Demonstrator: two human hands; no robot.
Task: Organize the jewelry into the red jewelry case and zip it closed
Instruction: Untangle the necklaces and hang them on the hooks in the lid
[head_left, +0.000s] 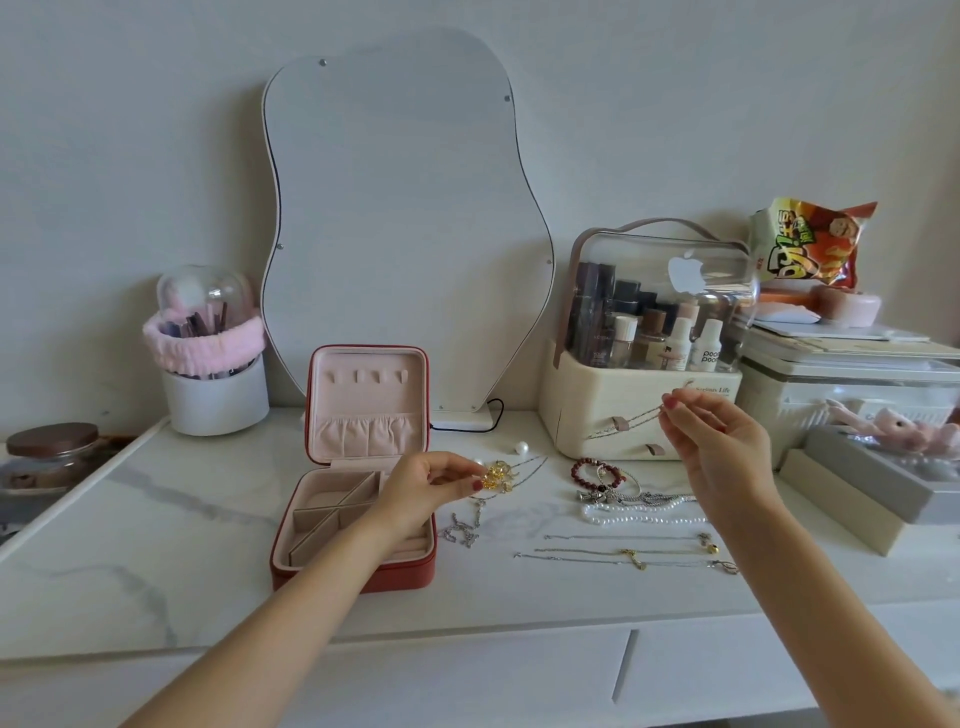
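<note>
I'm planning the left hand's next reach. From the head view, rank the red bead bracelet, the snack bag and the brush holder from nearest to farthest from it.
Measured from the left hand:
1. Red bead bracelet, on the table just to its right.
2. Brush holder, back left by the wall, beyond the red jewelry case.
3. Snack bag, far right, on top of the stacked boxes.

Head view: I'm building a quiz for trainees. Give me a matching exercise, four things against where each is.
Things:
1. gold ornament
2. thin chain
3. pearl strand
4. red case

Places:
A. lying on the tabletop
B. open, in front of the mirror
C. pinched by the left hand
D. held up by the right hand

Pairs: 1-C, 2-D, 3-A, 4-B
</note>
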